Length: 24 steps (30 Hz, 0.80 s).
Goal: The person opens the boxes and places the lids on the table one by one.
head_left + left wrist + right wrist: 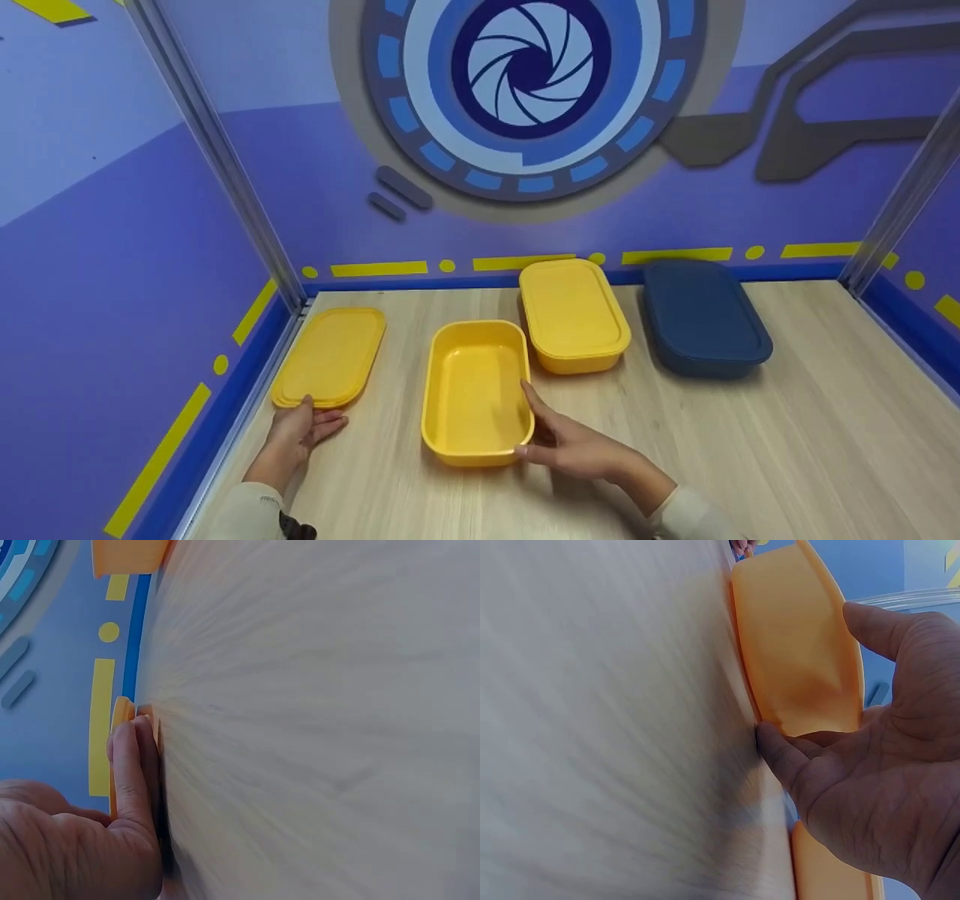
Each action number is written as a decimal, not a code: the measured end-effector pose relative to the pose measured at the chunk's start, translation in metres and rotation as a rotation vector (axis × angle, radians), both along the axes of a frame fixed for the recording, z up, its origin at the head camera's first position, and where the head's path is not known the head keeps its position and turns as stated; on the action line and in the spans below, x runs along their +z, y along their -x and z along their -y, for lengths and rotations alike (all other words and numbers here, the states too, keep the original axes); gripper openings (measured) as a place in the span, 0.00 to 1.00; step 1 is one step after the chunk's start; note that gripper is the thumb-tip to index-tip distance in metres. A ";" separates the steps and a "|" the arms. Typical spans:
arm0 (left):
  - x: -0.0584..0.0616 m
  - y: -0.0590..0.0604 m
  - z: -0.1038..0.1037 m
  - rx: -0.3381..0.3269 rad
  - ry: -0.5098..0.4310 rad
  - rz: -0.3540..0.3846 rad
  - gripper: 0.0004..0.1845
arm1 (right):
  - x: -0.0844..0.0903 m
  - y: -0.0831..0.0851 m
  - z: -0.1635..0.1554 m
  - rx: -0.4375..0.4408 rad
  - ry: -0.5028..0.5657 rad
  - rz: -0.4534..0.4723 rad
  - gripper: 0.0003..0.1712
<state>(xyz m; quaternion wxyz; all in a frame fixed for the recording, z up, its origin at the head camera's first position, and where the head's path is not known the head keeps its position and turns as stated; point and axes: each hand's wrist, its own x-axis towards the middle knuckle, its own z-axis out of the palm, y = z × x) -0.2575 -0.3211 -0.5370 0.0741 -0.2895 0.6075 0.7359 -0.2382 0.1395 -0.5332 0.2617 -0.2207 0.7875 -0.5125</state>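
At the left, a yellow lid (330,358) lies with its near edge between the thumb and fingers of my left hand (294,433). The thumb is on top; in the left wrist view the other fingers (133,772) extend under the edge. An open yellow food container (476,390) stands upright in the middle, nothing inside. My right hand (581,448) holds its near right corner, thumb at the near rim and fingers along the right wall. In the right wrist view, a fingertip (769,736) reaches low on the container (795,637), close to the table.
Behind the open container, to the right, stands a lidded yellow container (574,311). A dark blue lidded container (705,319) is further right. The wooden table (795,442) is bounded by a purple-blue back wall (285,187) and side panels with metal posts.
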 end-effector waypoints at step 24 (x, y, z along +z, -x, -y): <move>0.005 0.022 0.002 0.016 -0.022 0.019 0.29 | 0.001 -0.001 -0.001 -0.001 -0.007 0.002 0.59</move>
